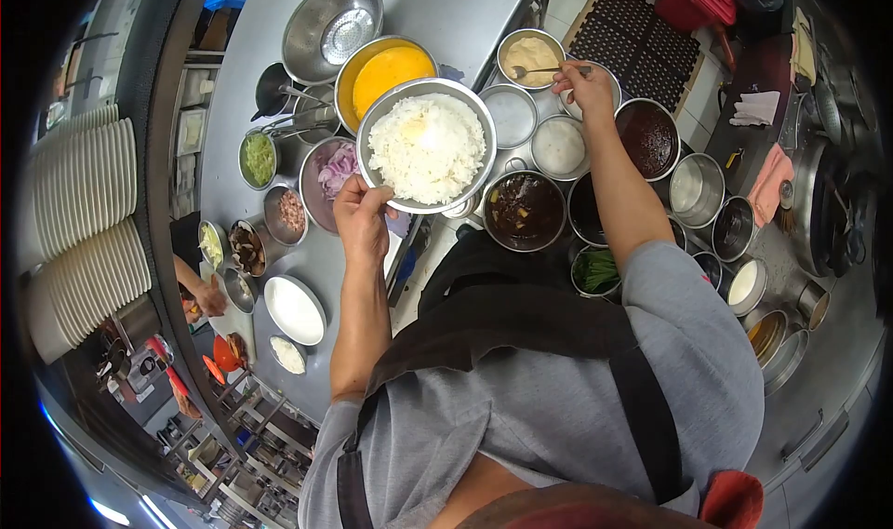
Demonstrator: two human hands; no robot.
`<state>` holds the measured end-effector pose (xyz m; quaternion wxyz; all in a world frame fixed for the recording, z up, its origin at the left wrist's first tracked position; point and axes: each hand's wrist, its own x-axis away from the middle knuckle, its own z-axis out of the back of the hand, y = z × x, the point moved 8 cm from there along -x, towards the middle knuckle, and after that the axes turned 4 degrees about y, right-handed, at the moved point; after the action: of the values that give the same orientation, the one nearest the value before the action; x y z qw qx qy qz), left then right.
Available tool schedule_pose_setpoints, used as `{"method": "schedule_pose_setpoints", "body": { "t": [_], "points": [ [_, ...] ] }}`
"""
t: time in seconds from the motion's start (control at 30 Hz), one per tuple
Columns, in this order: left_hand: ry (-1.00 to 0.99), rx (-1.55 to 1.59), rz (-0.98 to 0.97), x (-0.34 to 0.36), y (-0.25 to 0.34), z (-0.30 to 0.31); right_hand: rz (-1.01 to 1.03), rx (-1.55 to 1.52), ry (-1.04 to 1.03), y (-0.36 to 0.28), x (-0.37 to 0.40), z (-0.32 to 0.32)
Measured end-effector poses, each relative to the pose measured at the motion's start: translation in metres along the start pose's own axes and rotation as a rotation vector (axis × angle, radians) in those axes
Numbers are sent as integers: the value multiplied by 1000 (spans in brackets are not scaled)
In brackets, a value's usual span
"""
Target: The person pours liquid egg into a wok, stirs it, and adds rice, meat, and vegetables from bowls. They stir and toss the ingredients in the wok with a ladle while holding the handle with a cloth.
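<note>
My left hand (363, 217) grips the rim of a metal bowl (482, 171) of white rice (426, 147), thumb over the edge. A pale yellowish patch lies on top of the rice. Out to the right, my right hand (588, 92) pinches the handle of a spoon (544, 69). The spoon's head rests in a bowl of beige paste (530, 56). Close below that hand are bowls of white granules, one (509, 115) to the left and another (558, 146) underneath. Behind the rice bowl stands a bowl of beaten egg (393, 71).
An empty metal colander (333, 28) stands at the back. Sliced onion (337, 168) and chopped meat (291, 211) sit in bowls on the left, near a white oval dish (295, 310). Dark sauces (526, 211) are in front of me. Another person's hand (209, 298) is at far left, beside stacked plates (88, 185).
</note>
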<state>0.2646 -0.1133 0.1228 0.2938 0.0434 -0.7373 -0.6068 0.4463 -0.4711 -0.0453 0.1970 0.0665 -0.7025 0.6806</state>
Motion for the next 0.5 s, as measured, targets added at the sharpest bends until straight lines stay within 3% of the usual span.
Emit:
{"method": "schedule_pose_setpoints", "body": {
  "t": [0.23,0.5],
  "points": [
    [-6,5,-2,-1,1,0,66,170,-20,-9,2,-12],
    [-8,11,-9,-1,1,-3,3,108,-20,-2,1,-12]
  ]
}}
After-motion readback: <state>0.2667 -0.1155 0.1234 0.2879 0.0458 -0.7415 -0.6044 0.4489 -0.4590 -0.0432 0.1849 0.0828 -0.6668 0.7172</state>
